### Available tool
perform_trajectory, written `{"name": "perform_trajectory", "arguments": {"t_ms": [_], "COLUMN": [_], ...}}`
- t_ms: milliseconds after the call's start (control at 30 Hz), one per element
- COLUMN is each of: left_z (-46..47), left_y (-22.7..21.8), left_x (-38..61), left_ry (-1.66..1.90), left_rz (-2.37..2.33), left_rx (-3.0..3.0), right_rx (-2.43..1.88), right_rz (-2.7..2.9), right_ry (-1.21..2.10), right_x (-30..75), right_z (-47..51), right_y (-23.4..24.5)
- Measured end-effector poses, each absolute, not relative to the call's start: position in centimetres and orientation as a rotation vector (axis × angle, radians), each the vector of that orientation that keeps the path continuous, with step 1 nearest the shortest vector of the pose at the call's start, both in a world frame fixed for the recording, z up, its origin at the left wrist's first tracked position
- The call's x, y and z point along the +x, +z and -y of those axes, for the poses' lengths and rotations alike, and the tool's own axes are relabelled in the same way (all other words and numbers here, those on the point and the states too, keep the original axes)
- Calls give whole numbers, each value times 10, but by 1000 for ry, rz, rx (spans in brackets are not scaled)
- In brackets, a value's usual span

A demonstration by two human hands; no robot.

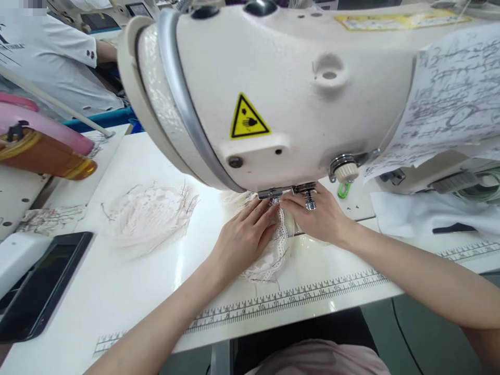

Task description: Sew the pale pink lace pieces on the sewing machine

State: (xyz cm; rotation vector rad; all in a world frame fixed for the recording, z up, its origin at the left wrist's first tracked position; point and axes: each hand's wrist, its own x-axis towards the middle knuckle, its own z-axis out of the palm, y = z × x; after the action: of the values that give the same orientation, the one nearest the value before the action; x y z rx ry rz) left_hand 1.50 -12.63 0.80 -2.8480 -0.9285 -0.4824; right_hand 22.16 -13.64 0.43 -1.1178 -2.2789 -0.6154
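Observation:
A cream sewing machine head (297, 88) fills the upper view, its presser foot (273, 195) down at the centre. My left hand (244, 237) lies flat, fingers stretched out, pressing a strip of white lace (273, 255) toward the foot. My right hand (320, 216) rests on the lace just right of the foot, fingers curled under the machine, their tips hidden. The lace trails toward me between both hands.
A pile of lace pieces (150, 216) lies to the left on the white table (117, 291), which has a printed ruler (297, 297) along its front edge. A black phone (39, 284) lies at far left. Patterned fabric (449, 99) drapes at right. Another person's white sleeve (58, 52) shows at upper left.

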Motion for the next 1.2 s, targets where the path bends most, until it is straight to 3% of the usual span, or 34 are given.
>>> {"name": "perform_trajectory", "arguments": {"t_ms": [200, 333, 467, 600, 800, 867, 1033, 1200], "left_z": [134, 155, 180, 193, 183, 172, 144, 137], "left_y": [32, 52, 49, 41, 69, 81, 75, 42], "left_x": [11, -5, -20, -24, -20, -18, -6, 4], "left_ry": [-442, -516, -321, -392, -604, -535, -279, -445], "left_rz": [828, 367, 118, 325, 1468, 1617, 1280, 813], "left_rx": [-2820, -2813, -2763, -2775, -2992, -3030, -3239, -3028], "right_rx": [-930, -801, -769, -765, -782, -808, -743, -641], "right_rz": [2323, 2375, 2404, 2408, 2407, 2400, 2402, 2425], "right_ry": [-500, -369, -272, -234, -127, -172, -232, -217], "right_x": [222, 222, 222, 224, 225, 224, 225, 232], "right_z": [140, 141, 142, 144, 148, 148, 145, 141], "right_y": [5, 4, 3, 4, 9, 10, 10, 11]}}
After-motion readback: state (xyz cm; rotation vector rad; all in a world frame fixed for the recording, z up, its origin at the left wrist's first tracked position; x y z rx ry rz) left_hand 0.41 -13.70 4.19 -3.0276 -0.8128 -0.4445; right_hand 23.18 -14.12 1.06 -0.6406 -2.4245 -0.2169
